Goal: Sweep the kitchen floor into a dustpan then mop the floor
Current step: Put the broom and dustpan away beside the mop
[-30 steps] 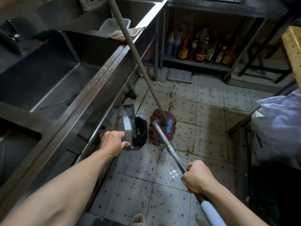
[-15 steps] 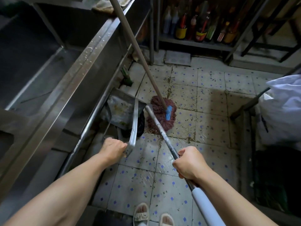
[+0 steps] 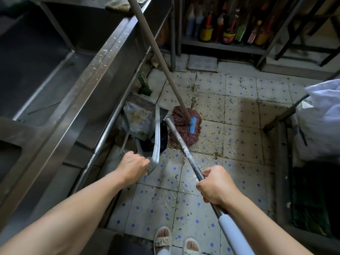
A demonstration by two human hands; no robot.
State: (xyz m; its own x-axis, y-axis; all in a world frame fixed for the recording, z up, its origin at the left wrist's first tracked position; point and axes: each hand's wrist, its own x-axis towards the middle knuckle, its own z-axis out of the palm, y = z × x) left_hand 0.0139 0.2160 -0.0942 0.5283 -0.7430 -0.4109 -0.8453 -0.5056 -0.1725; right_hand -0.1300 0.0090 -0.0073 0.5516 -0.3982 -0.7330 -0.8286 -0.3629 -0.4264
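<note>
My left hand (image 3: 133, 165) grips the end of the flat metal handle (image 3: 156, 144) of a dented steel dustpan (image 3: 139, 118), which sits low by the foot of the sink unit. My right hand (image 3: 214, 184) is closed around the grey broom pole (image 3: 184, 146), just above its white grip. The black broom head (image 3: 162, 138) rests at the dustpan's mouth, partly hidden by the handle. A red-brown mop head (image 3: 181, 126) with a blue clamp lies on the speckled tile floor (image 3: 239, 126). Its pale pole (image 3: 156, 48) leans up against the sink.
A long steel sink counter (image 3: 103, 57) runs along the left. A low shelf of bottles (image 3: 226, 24) stands at the back. On the right are a white sack (image 3: 323, 122) and a dark crate (image 3: 312, 199). My sandalled feet (image 3: 161, 240) are at the bottom.
The dustpan has swung down and away from my left hand, from held up to low beside the sink base. My right hand slid slightly along the broom pole. The view tilted down.
</note>
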